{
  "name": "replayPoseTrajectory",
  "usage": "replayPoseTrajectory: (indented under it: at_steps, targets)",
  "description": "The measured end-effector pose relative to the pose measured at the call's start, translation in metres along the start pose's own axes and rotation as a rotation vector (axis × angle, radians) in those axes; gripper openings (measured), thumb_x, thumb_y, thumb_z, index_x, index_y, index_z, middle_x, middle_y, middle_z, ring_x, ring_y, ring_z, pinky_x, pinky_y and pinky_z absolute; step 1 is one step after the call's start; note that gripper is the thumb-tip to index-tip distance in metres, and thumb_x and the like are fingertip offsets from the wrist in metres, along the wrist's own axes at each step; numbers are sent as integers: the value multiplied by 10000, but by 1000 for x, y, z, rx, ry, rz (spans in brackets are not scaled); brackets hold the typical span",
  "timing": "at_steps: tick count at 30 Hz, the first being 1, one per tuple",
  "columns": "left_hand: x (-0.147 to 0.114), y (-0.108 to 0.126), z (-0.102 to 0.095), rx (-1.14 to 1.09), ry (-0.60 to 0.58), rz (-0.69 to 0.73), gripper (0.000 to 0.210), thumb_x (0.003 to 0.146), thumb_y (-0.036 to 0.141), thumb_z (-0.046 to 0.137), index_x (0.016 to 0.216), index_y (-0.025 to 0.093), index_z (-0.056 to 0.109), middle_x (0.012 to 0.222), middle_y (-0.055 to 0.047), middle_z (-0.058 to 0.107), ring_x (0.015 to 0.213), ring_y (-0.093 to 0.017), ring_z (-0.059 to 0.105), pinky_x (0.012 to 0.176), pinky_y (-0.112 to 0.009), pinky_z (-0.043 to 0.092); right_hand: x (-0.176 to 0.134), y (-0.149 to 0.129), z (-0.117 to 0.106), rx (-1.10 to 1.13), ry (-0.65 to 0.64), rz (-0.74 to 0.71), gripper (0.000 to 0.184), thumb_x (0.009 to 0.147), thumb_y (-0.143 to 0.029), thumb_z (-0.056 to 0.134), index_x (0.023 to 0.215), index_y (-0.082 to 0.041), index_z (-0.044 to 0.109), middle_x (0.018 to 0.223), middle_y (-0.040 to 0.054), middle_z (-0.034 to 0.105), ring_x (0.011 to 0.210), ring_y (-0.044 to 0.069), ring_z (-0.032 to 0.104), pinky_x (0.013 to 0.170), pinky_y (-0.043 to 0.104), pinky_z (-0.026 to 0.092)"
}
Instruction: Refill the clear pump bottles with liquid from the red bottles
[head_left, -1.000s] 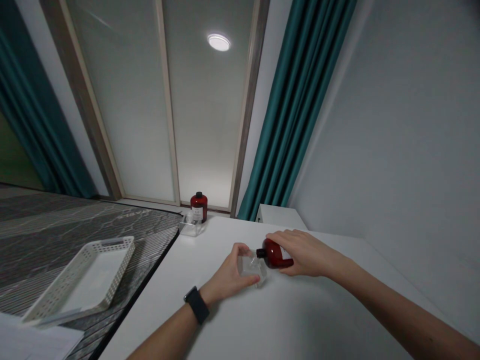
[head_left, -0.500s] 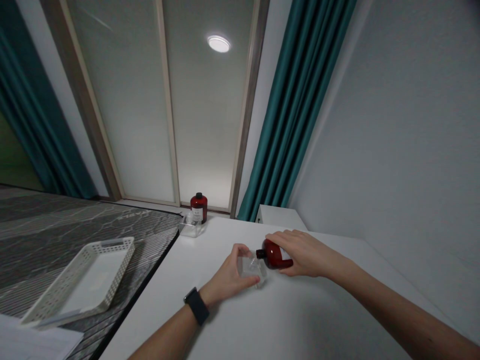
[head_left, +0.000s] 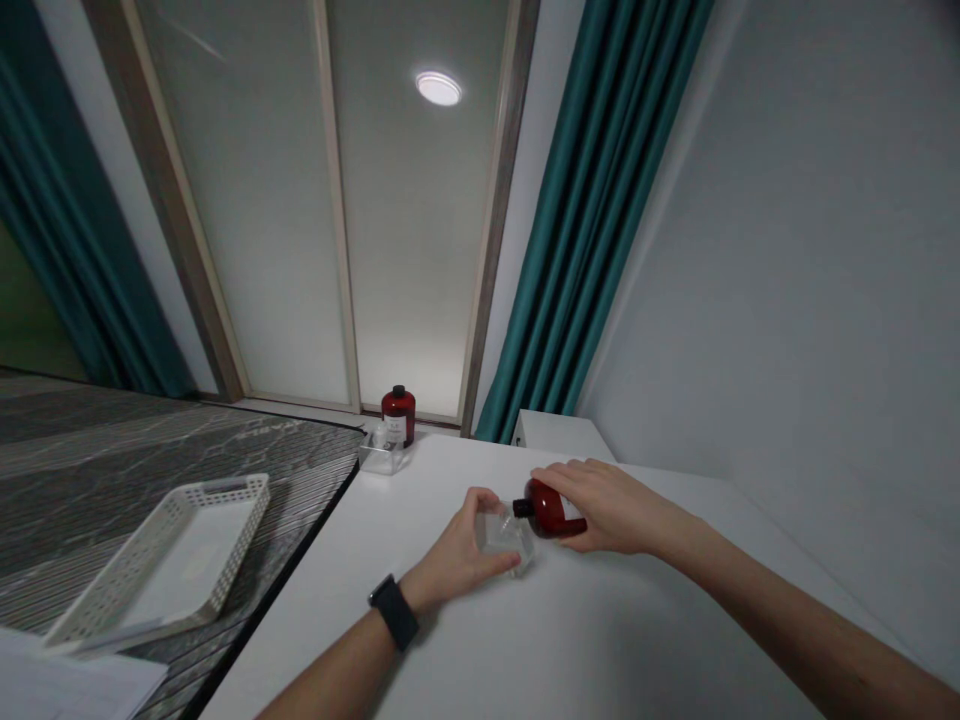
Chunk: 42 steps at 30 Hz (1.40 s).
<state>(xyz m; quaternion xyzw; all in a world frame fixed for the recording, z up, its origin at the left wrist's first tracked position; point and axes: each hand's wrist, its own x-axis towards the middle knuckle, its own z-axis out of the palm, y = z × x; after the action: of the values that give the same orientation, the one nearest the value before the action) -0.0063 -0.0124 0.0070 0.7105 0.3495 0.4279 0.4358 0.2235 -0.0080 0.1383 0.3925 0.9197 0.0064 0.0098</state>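
Note:
My left hand (head_left: pixel 472 550), with a dark watch on its wrist, is closed around a small clear plastic box (head_left: pixel 501 540) above the white table. My right hand (head_left: pixel 600 505) grips a dark red bottle (head_left: pixel 546 510) with a black neck and a white label. The bottle lies tilted onto its side, its neck pointing left over the right rim of the box. What is inside the box is too faint to make out. Part of the bottle is hidden behind my right fingers.
A second red bottle (head_left: pixel 398 412) stands upright at the table's far left corner, behind another clear box (head_left: pixel 380 457). Left of the white table (head_left: pixel 600 630), a white perforated basket (head_left: pixel 169 560) and paper sheets (head_left: pixel 75 680) lie on a grey patterned surface. A white cabinet (head_left: pixel 562 432) stands beyond.

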Motion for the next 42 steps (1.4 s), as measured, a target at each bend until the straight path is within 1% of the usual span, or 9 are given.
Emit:
replayPoseTrajectory:
  at_steps: [10, 18, 23, 29, 33, 37, 42]
  targets:
    - [0, -1, -1, -7, -10, 9, 564, 729, 287, 784, 1142, 195, 410, 1135, -81, 533, 1121, -274, 520, 1003, -434, 390, 0, 1, 0, -2, -3, 1, 604, 800, -392, 718, 1343, -224, 515, 1219, 127, 677, 1071, 341, 639, 917, 463, 477]
    - [0, 1, -1, 2, -13, -10, 568, 719, 236, 781, 1147, 202, 408, 1145, -73, 531, 1137, -267, 519, 1015, -421, 381, 0, 2, 0, 16, 0, -1, 622, 798, -386, 721, 1359, -225, 507, 1219, 127, 677, 1081, 331, 635, 933, 458, 468]
    - [0, 1, -1, -9, -13, -16, 569, 723, 273, 780, 1147, 203, 407, 1145, -76, 540, 1130, -273, 529, 1006, -426, 391, 0, 2, 0, 14, 0, -5, 621, 803, -388, 716, 1360, -211, 507, 1212, 125, 681, 1065, 332, 639, 929, 464, 475]
    - [0, 2, 0, 16, 4, -6, 542, 717, 275, 784, 1119, 207, 427, 1130, -71, 547, 1122, -270, 530, 1012, -430, 400, 0, 2, 1, 14, 0, 3, 635, 798, -406, 721, 1362, -203, 513, 1213, 137, 683, 1080, 337, 642, 945, 469, 469]
    - [-1, 1, 0, 24, 0, -4, 559, 717, 275, 783, 1138, 205, 421, 1130, -69, 542, 1122, -268, 527, 1012, -426, 397, 0, 3, 2, 8, 2, -1, 651, 794, -410, 724, 1370, -199, 505, 1224, 139, 679, 1094, 344, 639, 954, 476, 464]
    - [0, 1, 0, 12, -3, -11, 570, 713, 261, 777, 1147, 202, 414, 1141, -72, 538, 1133, -270, 522, 1018, -425, 386, 0, 3, 1, 5, -1, -2, 635, 801, -413, 717, 1365, -213, 503, 1215, 127, 681, 1077, 337, 642, 943, 467, 472]
    - [0, 5, 0, 2, -4, -16, 559, 711, 262, 771, 1135, 204, 412, 1136, -71, 539, 1131, -268, 524, 1015, -419, 393, 0, 0, -2, -4, -15, 8, 617, 805, -402, 713, 1352, -200, 511, 1206, 130, 681, 1064, 337, 640, 925, 464, 481]
